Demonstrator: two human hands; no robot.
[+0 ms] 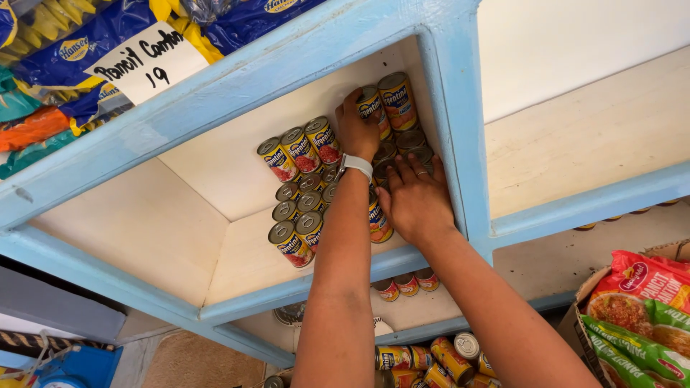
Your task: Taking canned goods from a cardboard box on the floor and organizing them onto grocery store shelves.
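Note:
Both my arms reach into a pale blue shelf compartment (pixel 460 108) stocked with small yellow-and-red labelled cans. My left hand (pixel 357 128), with a white band on its wrist, grips a can (pixel 369 106) on the upper stack at the back, next to another stacked can (pixel 397 100). My right hand (pixel 415 197) lies flat, fingers spread, on the tops of cans (pixel 402 144) near the right wall. A group of cans (pixel 298 190) stands to the left of my arms, some stacked two high.
Blue and yellow noodle packs with a hand-written paper tag (pixel 147 61) fill the shelf above. More cans stand on the lower shelf (pixel 406 284) and in a box below (pixel 431 359). A carton of red and green noodle packs (pixel 640 309) is at lower right.

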